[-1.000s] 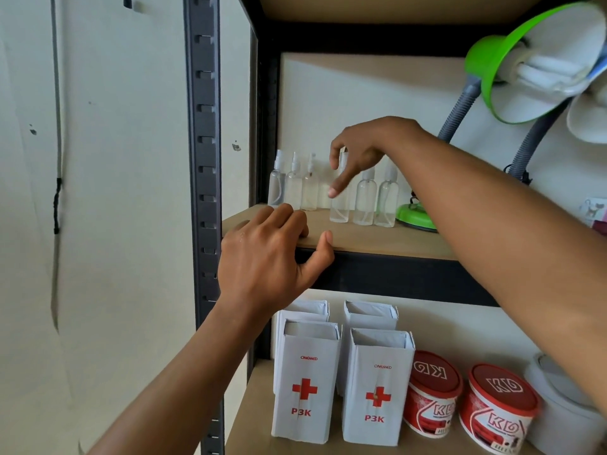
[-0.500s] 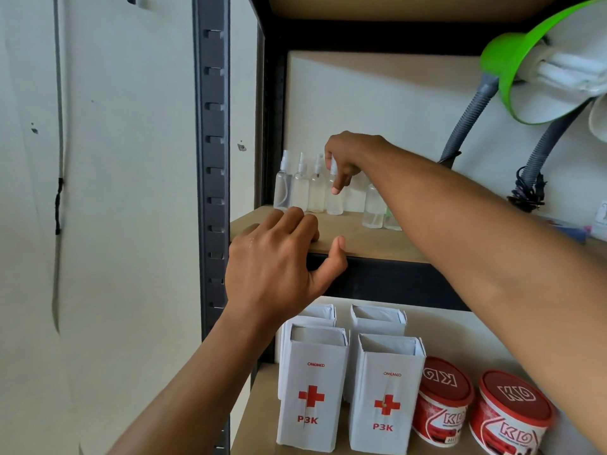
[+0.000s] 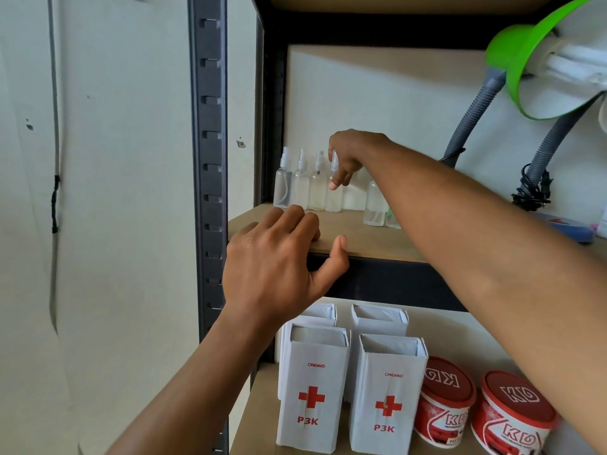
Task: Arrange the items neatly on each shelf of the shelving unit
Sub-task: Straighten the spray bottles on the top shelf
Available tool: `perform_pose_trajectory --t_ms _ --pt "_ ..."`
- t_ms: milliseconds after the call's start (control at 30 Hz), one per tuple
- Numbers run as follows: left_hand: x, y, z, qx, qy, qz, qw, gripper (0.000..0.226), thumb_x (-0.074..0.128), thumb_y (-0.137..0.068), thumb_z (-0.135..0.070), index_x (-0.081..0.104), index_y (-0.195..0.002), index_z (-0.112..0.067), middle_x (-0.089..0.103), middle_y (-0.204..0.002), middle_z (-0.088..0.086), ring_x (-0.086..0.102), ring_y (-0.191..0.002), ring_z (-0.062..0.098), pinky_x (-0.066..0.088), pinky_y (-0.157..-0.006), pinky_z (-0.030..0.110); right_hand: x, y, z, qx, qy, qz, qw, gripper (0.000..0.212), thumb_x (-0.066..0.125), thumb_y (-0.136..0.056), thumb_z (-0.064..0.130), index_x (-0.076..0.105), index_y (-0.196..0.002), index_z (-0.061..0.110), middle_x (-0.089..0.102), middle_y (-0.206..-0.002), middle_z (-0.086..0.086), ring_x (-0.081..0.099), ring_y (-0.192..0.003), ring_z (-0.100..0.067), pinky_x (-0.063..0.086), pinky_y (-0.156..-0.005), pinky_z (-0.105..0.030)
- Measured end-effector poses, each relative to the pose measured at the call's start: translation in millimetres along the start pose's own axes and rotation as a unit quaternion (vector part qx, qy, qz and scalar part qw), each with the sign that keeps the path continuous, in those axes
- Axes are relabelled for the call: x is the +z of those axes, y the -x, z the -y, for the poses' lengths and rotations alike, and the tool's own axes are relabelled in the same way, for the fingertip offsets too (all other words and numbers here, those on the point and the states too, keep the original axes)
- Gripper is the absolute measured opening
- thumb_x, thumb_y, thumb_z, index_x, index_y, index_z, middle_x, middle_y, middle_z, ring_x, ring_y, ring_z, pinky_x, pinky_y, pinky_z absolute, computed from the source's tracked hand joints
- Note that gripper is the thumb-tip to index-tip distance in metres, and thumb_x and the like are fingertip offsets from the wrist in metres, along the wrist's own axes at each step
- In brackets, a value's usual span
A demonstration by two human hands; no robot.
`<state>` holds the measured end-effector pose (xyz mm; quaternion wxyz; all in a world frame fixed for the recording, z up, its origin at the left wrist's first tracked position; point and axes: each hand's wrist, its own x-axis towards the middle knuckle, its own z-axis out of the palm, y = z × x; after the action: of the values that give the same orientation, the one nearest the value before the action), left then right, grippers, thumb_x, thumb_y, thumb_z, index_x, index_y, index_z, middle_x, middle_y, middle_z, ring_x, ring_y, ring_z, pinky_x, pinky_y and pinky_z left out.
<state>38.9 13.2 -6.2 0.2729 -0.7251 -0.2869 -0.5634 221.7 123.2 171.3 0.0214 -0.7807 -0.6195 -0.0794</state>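
Behind right forearm (image 3: pixel 476 224): two spray bottles (image 3: pixel 374 205) partly hidden, shapes unclear.

- wall (image 3: pixel 115 192), pale, left of the rack; small dark hole in it
- thin cable (image 3: pixel 54 126) runs down the wall, w/ black clip

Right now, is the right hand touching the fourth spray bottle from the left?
Touching. In the head view the right hand closes over the top of the fourth spray bottle, its fingers lying against the bottle's neck with no gap visible.
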Motion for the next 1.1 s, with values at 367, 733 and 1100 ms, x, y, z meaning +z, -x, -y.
perform_pose_trajectory --t_ms 367,733,1100 --pt "-3.9 -1.3 -2.8 -0.007 -0.007 0.012 1.000 0.048 0.041 -0.099 -0.055 0.058 -0.072 -0.020 0.054 -0.071 -0.005 0.049 -0.065 0.015 0.031 -0.052 0.029 -5.7 33.2 -3.9 -0.019 0.034 -0.128 0.991 0.097 0.087 -0.073 0.058 0.043 -0.146 0.012 0.057 -0.138 -0.010 0.059 -0.123 -0.032 0.042 -0.079 -0.038" --pt "-5.9 -26.2 -37.6 -0.005 0.018 0.085 0.996 0.047 0.041 -0.091 -0.064 0.063 -0.076 -0.026 0.061 -0.074 -0.008 0.058 -0.071 0.014 0.037 -0.052 0.028 -10.5 72.9 -54.7 -0.024 0.055 -0.053 0.997 0.101 0.070 -0.066 0.085 0.051 -0.141 0.021 0.052 -0.147 -0.001 0.053 -0.129 -0.029 0.045 -0.105 -0.045" --pt "5.7 -30.7 -61.3 -0.021 0.014 0.104 0.994 0.058 0.032 -0.092 -0.067 0.065 -0.071 -0.024 0.059 -0.068 -0.005 0.055 -0.060 0.017 0.036 -0.048 0.027 -6.5 53.4 -57.2 -0.076 0.071 -0.070 0.992 0.053 0.095 -0.065 0.048 0.062 -0.102 0.028 0.053 -0.091 0.006 0.059 -0.086 -0.021 0.048 -0.072 -0.031"
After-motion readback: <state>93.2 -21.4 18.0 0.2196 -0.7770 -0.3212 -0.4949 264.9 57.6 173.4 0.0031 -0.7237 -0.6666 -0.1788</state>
